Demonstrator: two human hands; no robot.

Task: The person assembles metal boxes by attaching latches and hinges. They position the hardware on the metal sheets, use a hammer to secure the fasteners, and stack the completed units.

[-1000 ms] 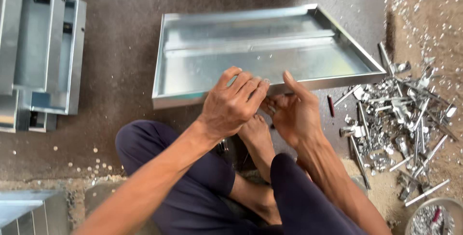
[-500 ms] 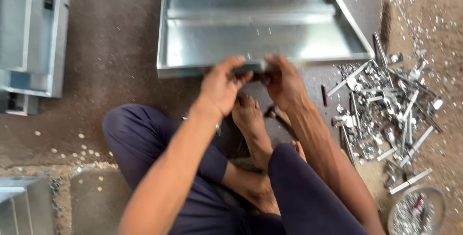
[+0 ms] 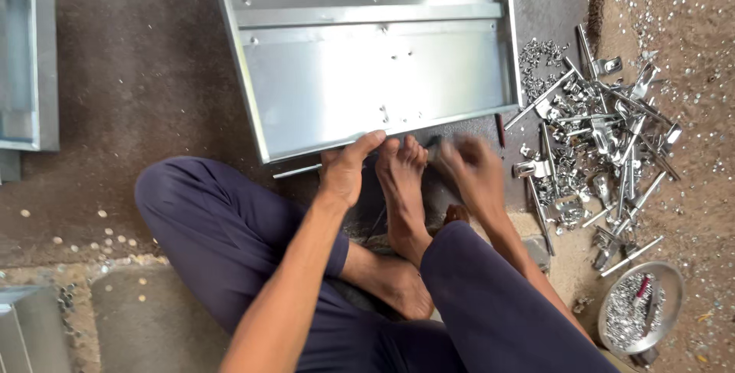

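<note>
Left hand point(image 3: 344, 170): fingers curled on the near edge of the tray point(image 3: 367, 74), thumb up on the rim.
Right hand point(image 3: 475, 170): blurred, just below the tray's near edge; can't tell whether its fingers grip anything.
Tray: flat sheet-metal, lying on the floor point(image 3: 138, 97), right in front of the seated person.
Foot point(image 3: 402, 182): bare, between both hands, toes at the tray's edge.
Parts pile point(image 3: 597, 143): metal bits, right of the tray.
Bowl point(image 3: 641, 308): small fasteners, lower right.

Shallow galvanised sheet-metal tray point(image 3: 367, 74) lies flat on the floor, open side up, a stiffening rib across its bed, its near rim touched by the left hand point(image 3: 344, 170).
</note>
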